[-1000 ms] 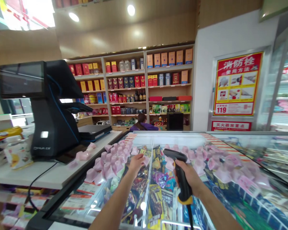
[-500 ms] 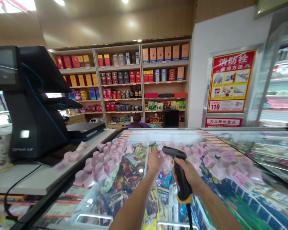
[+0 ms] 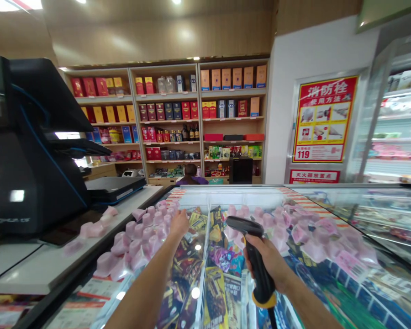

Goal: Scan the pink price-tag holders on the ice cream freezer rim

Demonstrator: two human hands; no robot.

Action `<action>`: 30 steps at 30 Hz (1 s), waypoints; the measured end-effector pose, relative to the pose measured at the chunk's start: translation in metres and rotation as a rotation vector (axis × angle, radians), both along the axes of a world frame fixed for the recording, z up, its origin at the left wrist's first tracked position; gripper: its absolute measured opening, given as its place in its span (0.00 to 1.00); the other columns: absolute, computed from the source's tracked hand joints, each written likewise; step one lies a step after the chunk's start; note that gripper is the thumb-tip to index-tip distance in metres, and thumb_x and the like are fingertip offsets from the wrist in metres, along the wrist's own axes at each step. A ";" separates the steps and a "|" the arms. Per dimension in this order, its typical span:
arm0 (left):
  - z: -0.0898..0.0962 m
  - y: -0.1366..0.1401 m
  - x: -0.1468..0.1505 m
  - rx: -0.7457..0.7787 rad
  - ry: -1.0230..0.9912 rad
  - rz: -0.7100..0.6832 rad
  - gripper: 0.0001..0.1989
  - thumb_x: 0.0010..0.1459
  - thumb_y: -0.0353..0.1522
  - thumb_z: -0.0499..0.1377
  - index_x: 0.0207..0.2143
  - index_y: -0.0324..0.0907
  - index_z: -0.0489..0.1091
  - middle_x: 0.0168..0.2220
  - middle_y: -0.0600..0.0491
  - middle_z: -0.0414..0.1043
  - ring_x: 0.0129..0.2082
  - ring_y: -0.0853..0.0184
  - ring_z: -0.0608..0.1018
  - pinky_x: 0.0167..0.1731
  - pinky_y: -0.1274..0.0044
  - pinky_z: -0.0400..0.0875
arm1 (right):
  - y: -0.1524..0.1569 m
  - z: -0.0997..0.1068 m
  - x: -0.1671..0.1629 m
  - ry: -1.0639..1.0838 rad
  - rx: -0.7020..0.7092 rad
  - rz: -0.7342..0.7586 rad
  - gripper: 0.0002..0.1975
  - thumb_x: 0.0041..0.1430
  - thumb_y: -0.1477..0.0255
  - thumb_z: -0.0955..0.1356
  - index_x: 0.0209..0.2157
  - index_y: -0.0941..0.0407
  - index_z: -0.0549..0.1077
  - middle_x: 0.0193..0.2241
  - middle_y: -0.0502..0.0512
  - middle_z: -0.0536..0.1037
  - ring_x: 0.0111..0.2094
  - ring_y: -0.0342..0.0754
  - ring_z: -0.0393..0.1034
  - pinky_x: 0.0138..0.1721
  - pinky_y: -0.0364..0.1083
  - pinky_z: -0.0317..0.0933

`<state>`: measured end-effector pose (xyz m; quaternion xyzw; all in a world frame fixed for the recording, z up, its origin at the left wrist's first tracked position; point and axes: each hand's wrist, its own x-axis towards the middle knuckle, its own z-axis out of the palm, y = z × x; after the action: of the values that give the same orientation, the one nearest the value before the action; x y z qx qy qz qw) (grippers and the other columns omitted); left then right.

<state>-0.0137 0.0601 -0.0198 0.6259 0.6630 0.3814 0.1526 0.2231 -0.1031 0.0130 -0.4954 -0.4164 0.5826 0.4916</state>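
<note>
My right hand (image 3: 267, 256) is wrapped round the grip of a black barcode scanner (image 3: 258, 265) with a yellow ring and a cable at its base. The scanner head is above several pink cup-shaped packs (image 3: 277, 235) on the freezer's glass top. Farther left, my left hand (image 3: 180, 223) is at the right edge of another group of pink packs (image 3: 140, 237). Its fingers are drawn together, and what they hold, if anything, is hidden. Through the glass (image 3: 207, 195), bagged frozen goods (image 3: 215, 292) show under both hands.
To the left, a white counter (image 3: 20, 269) carries a black checkout terminal (image 3: 37, 151), a flat black scale-like device (image 3: 114, 188) and several more pink packs (image 3: 92, 230). Behind the freezer, a person (image 3: 191, 176) is low before shelves of boxes (image 3: 171, 112). A red poster (image 3: 325, 119) hangs at right.
My left hand has moved left, from beside the scanner head to the left group of pink packs. The right hand still holds the scanner in nearly the same place. The view has shifted slightly.
</note>
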 end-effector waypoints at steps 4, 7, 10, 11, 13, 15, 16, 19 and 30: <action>-0.007 -0.009 0.007 -0.011 -0.169 -0.011 0.14 0.52 0.33 0.53 0.42 0.39 0.63 0.47 0.49 0.61 0.45 0.63 0.66 0.44 0.64 0.60 | -0.002 0.000 -0.006 -0.039 0.014 -0.003 0.17 0.47 0.60 0.61 0.17 0.59 0.63 0.08 0.48 0.64 0.09 0.39 0.57 0.12 0.39 0.53; -0.005 -0.020 0.009 -0.055 -0.366 -0.028 0.13 0.54 0.34 0.52 0.41 0.38 0.63 0.42 0.50 0.65 0.39 0.67 0.70 0.38 0.68 0.66 | -0.005 -0.004 -0.013 -0.046 0.039 0.043 0.18 0.47 0.59 0.61 0.17 0.59 0.64 0.08 0.48 0.64 0.10 0.39 0.57 0.12 0.40 0.54; 0.002 -0.033 0.005 -0.103 -0.565 -0.105 0.12 0.56 0.34 0.49 0.40 0.37 0.63 0.35 0.51 0.69 0.31 0.71 0.73 0.31 0.74 0.69 | -0.007 -0.008 -0.019 -0.053 0.060 0.132 0.18 0.48 0.59 0.60 0.17 0.59 0.64 0.08 0.48 0.65 0.10 0.39 0.56 0.12 0.40 0.54; 0.005 -0.037 0.004 -0.111 -0.613 -0.139 0.12 0.56 0.33 0.48 0.40 0.36 0.63 0.34 0.51 0.70 0.30 0.71 0.73 0.30 0.75 0.70 | -0.008 -0.009 -0.020 -0.051 0.070 0.155 0.18 0.48 0.59 0.60 0.17 0.59 0.64 0.08 0.48 0.65 0.10 0.39 0.56 0.12 0.40 0.54; 0.011 -0.047 0.002 -0.113 -0.682 -0.193 0.11 0.57 0.29 0.46 0.39 0.35 0.64 0.32 0.49 0.71 0.28 0.71 0.74 0.29 0.77 0.70 | -0.009 -0.010 -0.022 -0.041 0.088 0.183 0.19 0.48 0.59 0.60 0.17 0.59 0.64 0.08 0.48 0.65 0.10 0.39 0.56 0.12 0.40 0.54; 0.015 -0.054 0.002 -0.109 -0.718 -0.221 0.11 0.57 0.27 0.45 0.38 0.35 0.64 0.30 0.48 0.72 0.28 0.70 0.75 0.30 0.78 0.70 | -0.010 -0.010 -0.022 -0.023 0.104 0.194 0.19 0.48 0.59 0.60 0.17 0.60 0.65 0.08 0.49 0.65 0.10 0.39 0.56 0.12 0.40 0.54; 0.017 -0.057 0.003 -0.107 -0.724 -0.227 0.11 0.56 0.27 0.44 0.38 0.35 0.64 0.30 0.47 0.72 0.29 0.70 0.75 0.30 0.78 0.70 | -0.010 -0.010 -0.022 -0.013 0.107 0.199 0.19 0.48 0.58 0.60 0.17 0.60 0.65 0.08 0.49 0.65 0.10 0.39 0.56 0.12 0.40 0.54; 0.020 -0.060 0.007 -0.101 -0.695 -0.213 0.12 0.56 0.27 0.44 0.39 0.34 0.63 0.29 0.47 0.73 0.29 0.69 0.76 0.30 0.78 0.70 | -0.010 -0.009 -0.020 0.019 0.096 0.189 0.19 0.48 0.58 0.60 0.17 0.60 0.65 0.09 0.49 0.65 0.10 0.39 0.57 0.12 0.40 0.55; -0.007 -0.062 0.062 0.028 -0.155 -0.008 0.10 0.45 0.24 0.54 0.34 0.40 0.65 0.36 0.49 0.69 0.40 0.64 0.70 0.40 0.73 0.61 | -0.001 -0.001 0.010 0.047 0.079 -0.020 0.17 0.48 0.59 0.61 0.19 0.59 0.64 0.10 0.50 0.67 0.10 0.39 0.59 0.12 0.40 0.56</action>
<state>0.0482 -0.0019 -0.0267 0.5993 0.6414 0.4371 0.1962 0.2332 -0.1042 0.0124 -0.4657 -0.4224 0.5722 0.5266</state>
